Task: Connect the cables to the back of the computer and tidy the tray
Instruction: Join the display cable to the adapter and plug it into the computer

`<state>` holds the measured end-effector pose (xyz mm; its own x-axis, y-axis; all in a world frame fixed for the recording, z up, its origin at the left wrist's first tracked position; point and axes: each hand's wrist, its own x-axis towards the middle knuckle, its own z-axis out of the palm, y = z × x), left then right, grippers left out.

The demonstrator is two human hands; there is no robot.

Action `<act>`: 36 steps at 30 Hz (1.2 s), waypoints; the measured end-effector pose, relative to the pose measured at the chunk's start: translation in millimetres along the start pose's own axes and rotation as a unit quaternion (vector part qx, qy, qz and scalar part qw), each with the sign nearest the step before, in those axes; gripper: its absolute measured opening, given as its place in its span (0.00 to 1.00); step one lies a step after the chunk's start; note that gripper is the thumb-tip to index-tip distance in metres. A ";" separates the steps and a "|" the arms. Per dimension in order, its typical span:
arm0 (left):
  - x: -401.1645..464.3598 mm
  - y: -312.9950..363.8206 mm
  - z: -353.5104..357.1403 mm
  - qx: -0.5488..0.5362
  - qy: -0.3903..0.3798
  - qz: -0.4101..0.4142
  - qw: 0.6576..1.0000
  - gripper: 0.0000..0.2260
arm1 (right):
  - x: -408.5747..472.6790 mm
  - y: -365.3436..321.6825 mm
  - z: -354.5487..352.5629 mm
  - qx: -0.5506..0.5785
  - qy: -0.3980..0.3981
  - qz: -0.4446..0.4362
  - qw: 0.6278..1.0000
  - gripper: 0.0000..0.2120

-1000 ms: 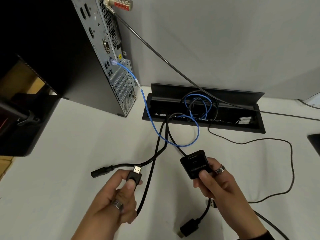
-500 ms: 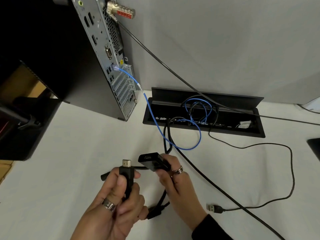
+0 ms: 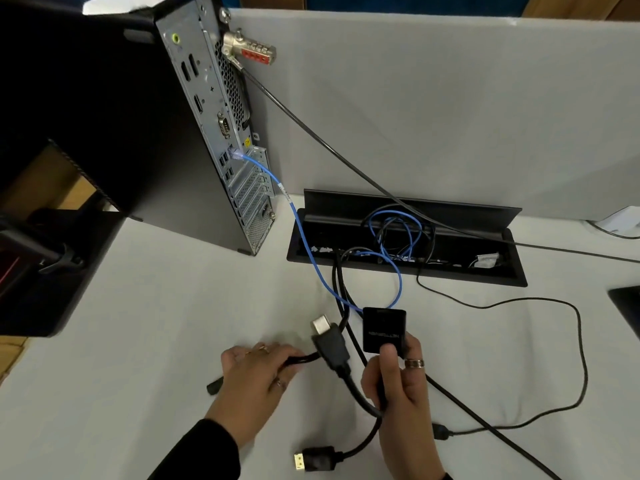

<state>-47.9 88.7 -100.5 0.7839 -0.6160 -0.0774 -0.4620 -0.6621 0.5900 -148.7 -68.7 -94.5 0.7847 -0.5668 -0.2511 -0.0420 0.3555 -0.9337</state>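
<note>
In front of the open cable tray, a black adapter box is pinched upright by the right hand, while a thick black cable is gripped by the left hand, with the HDMI plug between them.

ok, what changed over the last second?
The left hand let go of the HDMI plug and now grips the thin black cable beside it. The right hand still pinches the adapter, turned back label-up. Unchanged: blue cable plugged into the computer, tray open.
</note>
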 end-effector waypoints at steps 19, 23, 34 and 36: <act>-51.0 41.7 -71.0 -0.289 0.167 -0.103 0.937 0.19 | 2.5 8.8 -22.6 0.061 0.072 0.025 0.995 0.29; -54.3 43.4 -76.1 -0.301 0.165 -0.115 0.932 0.23 | 5.5 8.3 -28.8 0.064 0.069 0.016 0.995 0.30; -50.1 -16.2 -116.0 -0.229 -0.029 -0.109 0.967 0.30 | 10.0 -12.3 -60.7 -0.098 -0.060 0.020 0.993 0.32; -42.9 -18.3 -118.2 -0.265 -0.022 -0.104 0.958 0.19 | 10.6 -16.8 -67.1 -0.118 -0.054 0.028 0.991 0.31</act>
<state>-24.1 177.7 -13.0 0.8127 -0.5192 -0.2646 -0.0128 -0.4698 0.8827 -181.2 -130.5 -98.6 0.8378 -0.4641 -0.2874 -0.2212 0.1927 -0.9560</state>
